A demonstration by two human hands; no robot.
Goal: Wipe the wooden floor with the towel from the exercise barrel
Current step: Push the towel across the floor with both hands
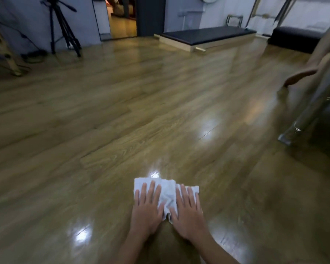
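Towel (pixel 168 197), white and a bit rumpled, lies flat on the wooden floor (pixel 122 121) at the near middle of the room, right under the person's two palms. From where it sits, the likeliest trouble is bunching: there is already a raised fold in the cloth between the hands, and a hard push forward could roll that fold up so the hands slide off onto bare boards. The boards look glossy, with bright reflections just ahead of the cloth and to the near left, so if that shine is damp the cloth could shoot forward and take the person's weight with it.

The left hand (pixel 147 208) is spread flat, fingers straight and slightly apart, pressing down on the left half of the cloth. The right hand (pixel 187 212) lies the same way on the right half, fingers straight and pointing away. Neither hand is pinching or curling round the fabric; they only press on it.

Further off on the right, someone's bare foot (pixel 299 77) comes down beside a shiny metal frame leg (pixel 301 122); a long wipe that way could run into either. Far back stand a tripod (pixel 63 31) on the left and a low padded platform (pixel 208 36) towards the right.
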